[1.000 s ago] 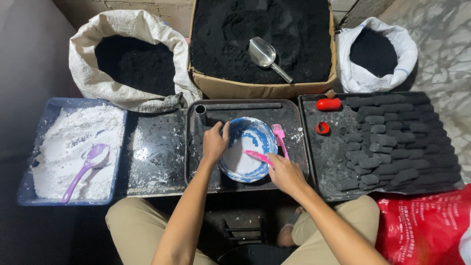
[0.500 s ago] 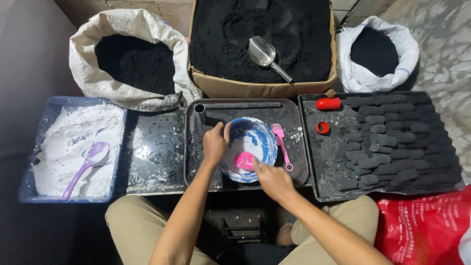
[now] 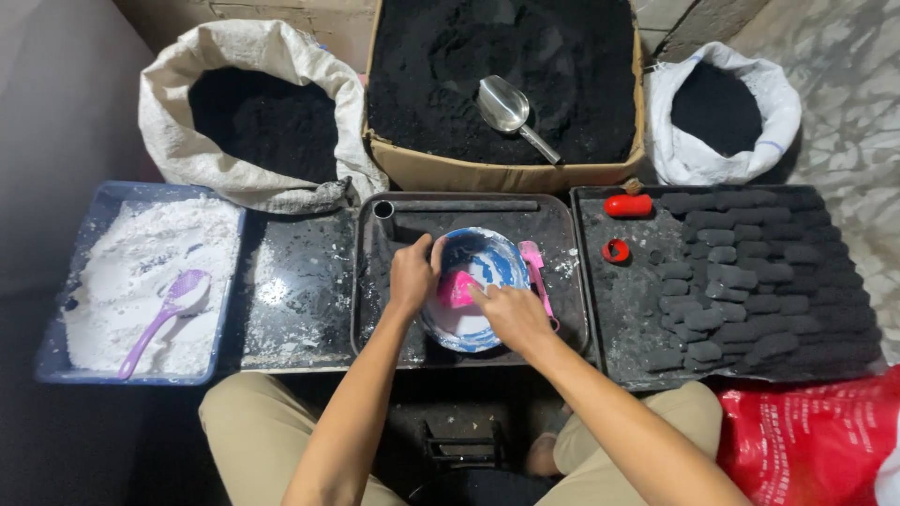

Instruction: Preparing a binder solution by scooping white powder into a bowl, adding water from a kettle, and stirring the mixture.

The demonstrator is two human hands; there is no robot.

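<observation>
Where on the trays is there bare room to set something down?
The dusty dark tray between the blue tub of white powder and the middle black tray is bare. The right tray is crowded with black moulded lumps.

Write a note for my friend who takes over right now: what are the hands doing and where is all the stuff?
Left hand grips the rim of the blue bowl on the middle black tray.
Right hand presses a pink scraper into the bowl's white paste.
A pink spoon lies beside the bowl.
Done: dark pressed pieces fill the right tray.
Left: paste is in the bowl; white powder with a purple spoon sits far left, unused.
</observation>
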